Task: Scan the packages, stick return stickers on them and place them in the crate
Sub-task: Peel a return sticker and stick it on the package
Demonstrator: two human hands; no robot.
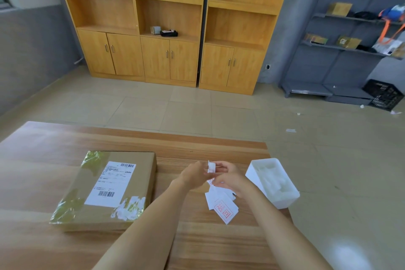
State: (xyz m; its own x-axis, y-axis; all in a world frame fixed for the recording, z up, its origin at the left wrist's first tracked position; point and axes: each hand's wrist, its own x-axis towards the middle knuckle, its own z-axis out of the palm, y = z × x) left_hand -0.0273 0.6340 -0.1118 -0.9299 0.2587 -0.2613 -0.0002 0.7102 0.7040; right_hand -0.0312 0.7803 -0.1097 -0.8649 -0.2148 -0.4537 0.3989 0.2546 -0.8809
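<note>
My left hand (194, 174) and right hand (229, 178) meet above the wooden worktop (43, 160). Their fingers are curled, and both pinch a small white sticker (211, 166) between them. Just below, a loose pile of return stickers (222, 208) with red print lies on the worktop. The brown package (140, 173) lies flat to my left, label up. A white tray (254, 175) sits to my right. A black crate (383, 96) stands on the floor, far right.
</note>
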